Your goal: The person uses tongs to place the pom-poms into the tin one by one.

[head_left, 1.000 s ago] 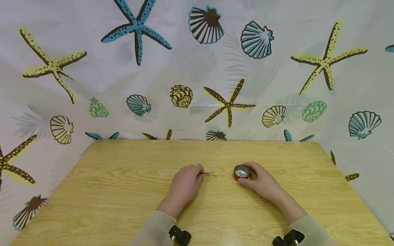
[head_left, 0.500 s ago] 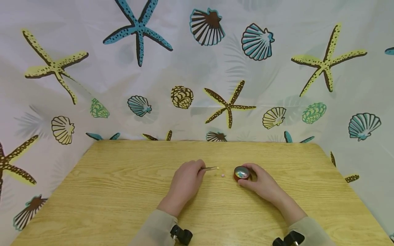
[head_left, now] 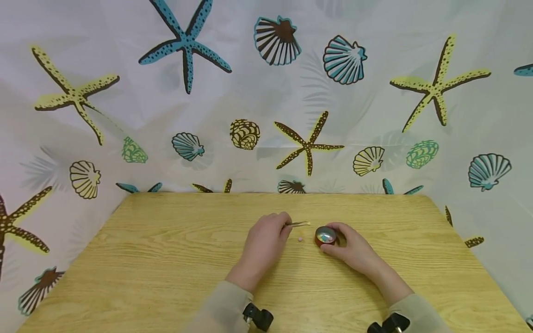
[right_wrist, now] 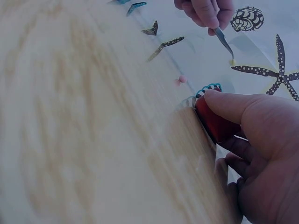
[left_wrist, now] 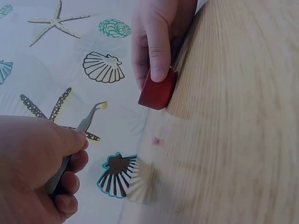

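Observation:
Metal tweezers (left_wrist: 86, 122) with a bent tip are pinched in my left hand (head_left: 267, 238). Their tips hold a small yellow bead (left_wrist: 103, 106), raised off the table. With thumb and fingers my right hand (head_left: 354, 247) grips a small round red tin (head_left: 325, 236) standing on the table. Its inside is silvery, and several coloured bits lie in it. On the wood between both hands sits a pink bead (head_left: 300, 239), left of the tin. In the right wrist view, the thumb lies against the side of the red tin (right_wrist: 215, 119).
The wooden table (head_left: 166, 259) extends around both hands. Behind it and at its sides hangs a white cloth (head_left: 216, 92) printed with starfish and shells. Black camera mounts (head_left: 259, 317) sit on both sleeves.
The yellow bead has come up off the table in the tweezers. My left hand has moved right and away from me, toward the tin. The right hand and tin stay put.

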### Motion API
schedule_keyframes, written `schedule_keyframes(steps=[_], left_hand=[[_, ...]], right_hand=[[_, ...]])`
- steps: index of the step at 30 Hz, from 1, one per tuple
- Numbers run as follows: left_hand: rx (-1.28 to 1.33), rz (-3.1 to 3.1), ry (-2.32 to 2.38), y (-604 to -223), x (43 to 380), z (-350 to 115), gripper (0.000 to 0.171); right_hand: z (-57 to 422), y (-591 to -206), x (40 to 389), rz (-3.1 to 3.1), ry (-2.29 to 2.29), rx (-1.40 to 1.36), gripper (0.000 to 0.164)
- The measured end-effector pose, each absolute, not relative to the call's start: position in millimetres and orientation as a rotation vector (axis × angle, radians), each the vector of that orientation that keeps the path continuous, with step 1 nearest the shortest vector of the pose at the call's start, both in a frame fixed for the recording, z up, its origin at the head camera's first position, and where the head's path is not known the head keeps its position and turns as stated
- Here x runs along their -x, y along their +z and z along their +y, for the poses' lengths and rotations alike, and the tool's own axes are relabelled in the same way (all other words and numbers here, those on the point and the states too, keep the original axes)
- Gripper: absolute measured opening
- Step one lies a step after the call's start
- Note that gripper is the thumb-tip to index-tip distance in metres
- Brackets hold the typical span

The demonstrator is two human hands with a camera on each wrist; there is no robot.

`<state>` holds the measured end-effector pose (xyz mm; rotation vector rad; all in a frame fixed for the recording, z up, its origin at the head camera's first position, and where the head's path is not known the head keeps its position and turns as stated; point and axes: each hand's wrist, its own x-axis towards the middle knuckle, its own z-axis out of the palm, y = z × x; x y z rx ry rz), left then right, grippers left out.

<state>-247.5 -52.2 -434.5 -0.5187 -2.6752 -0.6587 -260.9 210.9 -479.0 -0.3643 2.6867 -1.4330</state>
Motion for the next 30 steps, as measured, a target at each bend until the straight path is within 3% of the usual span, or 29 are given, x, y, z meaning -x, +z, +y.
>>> schedule_keyframes(steps=[30], left_hand=[[0.566, -2.684, -0.736, -436, 250, -20, 0.005]], right_hand=[[212, -478, 261, 2.696, -1.407, 0.330, 0.067]])
